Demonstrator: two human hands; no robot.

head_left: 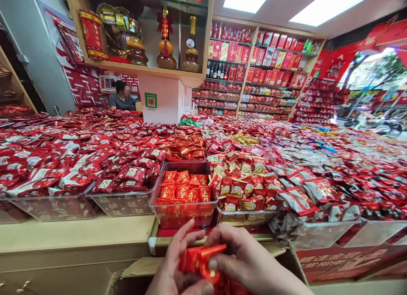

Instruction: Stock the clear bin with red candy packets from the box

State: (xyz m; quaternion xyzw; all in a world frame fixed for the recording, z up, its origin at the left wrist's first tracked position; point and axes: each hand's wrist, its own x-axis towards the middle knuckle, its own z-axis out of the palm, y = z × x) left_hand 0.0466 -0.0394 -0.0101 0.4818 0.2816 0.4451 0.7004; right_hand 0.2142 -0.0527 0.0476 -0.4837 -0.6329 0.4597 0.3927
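Small red wrapped packets [190, 259] with gold print are bunched between my hands, low in the view. My left hand [168, 267] cups them from the left, its fingers curved and partly raised. From the right, my right hand [246, 259] grips packets between thumb and bent fingers. Both hands are above an open cardboard box [140, 267], whose inside is mostly hidden. Just beyond them stands a clear plastic bin [187, 208] with similar red packets [182, 191] set upright in rows.
Clear bins heaped with maroon packets [132, 176] stand left, durian-print packets [237, 187] and white-and-red packets [322, 187] right. A cream counter edge [76, 233] runs along the front left. Behind are a white pillar [162, 110], a bottle cabinet [143, 66] and a seated person [122, 100].
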